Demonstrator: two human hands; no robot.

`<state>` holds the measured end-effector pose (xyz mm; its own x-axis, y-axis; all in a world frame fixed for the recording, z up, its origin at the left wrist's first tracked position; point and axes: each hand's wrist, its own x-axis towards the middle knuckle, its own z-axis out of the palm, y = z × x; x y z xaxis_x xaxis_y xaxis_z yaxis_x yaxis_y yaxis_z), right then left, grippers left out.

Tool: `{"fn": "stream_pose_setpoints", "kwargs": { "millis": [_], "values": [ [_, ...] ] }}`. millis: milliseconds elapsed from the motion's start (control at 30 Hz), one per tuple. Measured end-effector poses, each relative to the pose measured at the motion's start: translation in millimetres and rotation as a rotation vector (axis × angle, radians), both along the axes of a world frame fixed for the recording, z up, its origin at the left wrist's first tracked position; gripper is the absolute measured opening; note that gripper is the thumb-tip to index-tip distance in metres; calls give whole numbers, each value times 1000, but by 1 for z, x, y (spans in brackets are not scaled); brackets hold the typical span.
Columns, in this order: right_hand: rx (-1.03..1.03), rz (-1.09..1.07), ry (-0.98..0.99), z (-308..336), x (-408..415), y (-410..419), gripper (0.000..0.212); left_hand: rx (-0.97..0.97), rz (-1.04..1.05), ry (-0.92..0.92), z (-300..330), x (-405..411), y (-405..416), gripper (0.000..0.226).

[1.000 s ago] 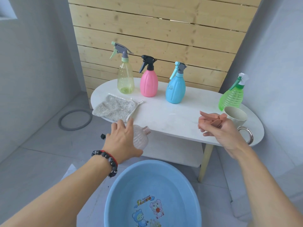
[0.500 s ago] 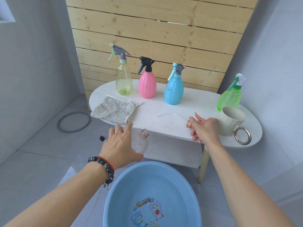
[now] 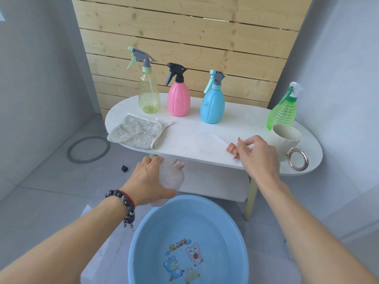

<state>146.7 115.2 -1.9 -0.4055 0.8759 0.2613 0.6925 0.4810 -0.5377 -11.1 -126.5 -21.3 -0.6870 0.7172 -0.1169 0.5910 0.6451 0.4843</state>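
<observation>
Far left, a gray ring is lying on the floor. On the table, a cloth is hanging over the near edge, and a yellow sprayer is standing behind it. Your left hand is gripping the clear bottle round its body. The bottle is tilted, its open neck pointing up toward the table edge, above the basin rim. Pink sprayer and blue sprayer are standing upright at the back. Your right hand is pinching the spray head, which is lying on the table near the front edge, tube trailing left. A green sprayer and a cup are sitting just right of that hand.
</observation>
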Motion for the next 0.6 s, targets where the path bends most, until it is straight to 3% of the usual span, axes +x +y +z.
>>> {"fn": "stream_pose_setpoints", "kwargs": {
  "millis": [133,200,267,333,600],
  "values": [
    [317,-138,164,20,27,3,23,59,-13,-26,1,0,4,101],
    [335,-311,108,20,49,27,37,96,-18,-41,3,3,8,96],
    [188,-400,-62,14,72,52,46,119,-37,-76,3,5,12,95],
    [-67,-375,-91,11,84,66,46,121,-66,-98,2,8,15,94],
    [-650,-123,334,21,99,55,28,64,-113,-110,-6,14,21,95]
  ]
}}
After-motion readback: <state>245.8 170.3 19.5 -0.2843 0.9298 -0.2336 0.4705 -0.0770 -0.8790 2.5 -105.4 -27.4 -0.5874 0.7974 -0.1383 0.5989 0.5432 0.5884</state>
